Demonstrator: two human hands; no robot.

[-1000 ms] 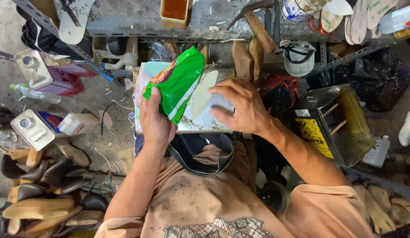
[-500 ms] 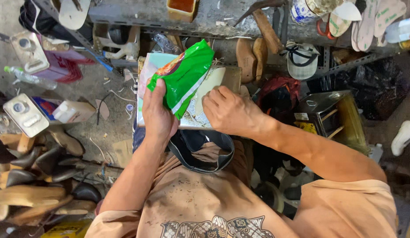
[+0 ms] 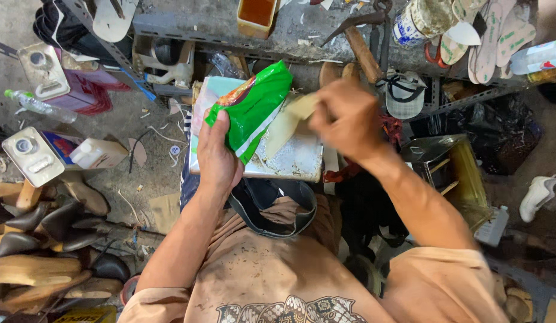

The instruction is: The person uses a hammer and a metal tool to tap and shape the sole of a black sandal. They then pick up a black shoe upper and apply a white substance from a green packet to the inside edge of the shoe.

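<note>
In the middle of the frame our left hand (image 3: 219, 157) is wrapped around the lower end of a crinkled green plastic packet with a red and white print (image 3: 253, 109), thumb on one face and fingers behind, so the packet tilts up toward the upper centre. Just to its right, our right hand (image 3: 345, 118) is blurred; its fingers are closed together, pinching one end of a thin, pale tan, sole-shaped piece (image 3: 288, 124) that slants down toward the packet's open side. We cannot tell whether the piece touches the packet.

Both hands hover over a flat, scuffed square metal tin (image 3: 293, 160) resting on our lap, above a dark curved strap (image 3: 272, 206) on our stained tan shirt.

At the left edge lie two white rectangular cans with round caps (image 3: 31, 157), and a clear plastic bottle (image 3: 34, 104) lies on the grey floor. Dark wooden shoe lasts (image 3: 47, 221) pile up at lower left. Along the top runs a grey metal shelf (image 3: 242, 40) bearing a hammer with a wooden handle (image 3: 361, 48) and pale insoles (image 3: 490, 36) at upper right.
</note>
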